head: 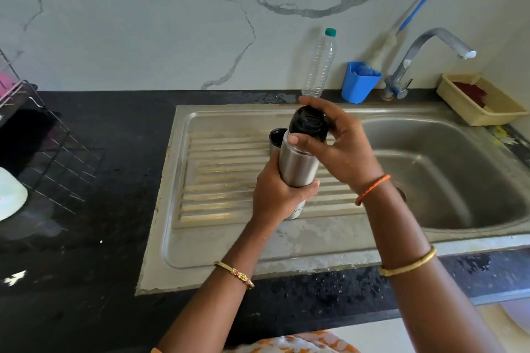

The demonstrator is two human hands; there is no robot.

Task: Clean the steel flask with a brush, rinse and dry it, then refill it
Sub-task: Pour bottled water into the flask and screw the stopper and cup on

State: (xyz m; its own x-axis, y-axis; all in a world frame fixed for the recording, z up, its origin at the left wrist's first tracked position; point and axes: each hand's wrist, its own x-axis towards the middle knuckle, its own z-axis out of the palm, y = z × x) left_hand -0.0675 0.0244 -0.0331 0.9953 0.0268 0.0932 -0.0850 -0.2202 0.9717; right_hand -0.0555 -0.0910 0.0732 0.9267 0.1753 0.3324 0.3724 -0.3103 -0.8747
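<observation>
The steel flask (297,165) stands tilted over the sink's ribbed drainboard (226,180). My left hand (279,195) grips its lower body. My right hand (339,146) wraps around the black stopper (308,123) on the flask's mouth. Behind the flask a small steel cup lid (276,139) rests on the drainboard. A bottle brush with a blue handle (417,7) leans in a blue holder (358,84) against the wall. A clear plastic water bottle (319,64) with a green cap stands beside the holder.
The sink basin (447,169) lies to the right under a steel tap (430,49). A cream basket (479,100) with a red cloth sits at the far right. A wire dish rack (48,137) and a pale plate (11,195) occupy the dark counter on the left.
</observation>
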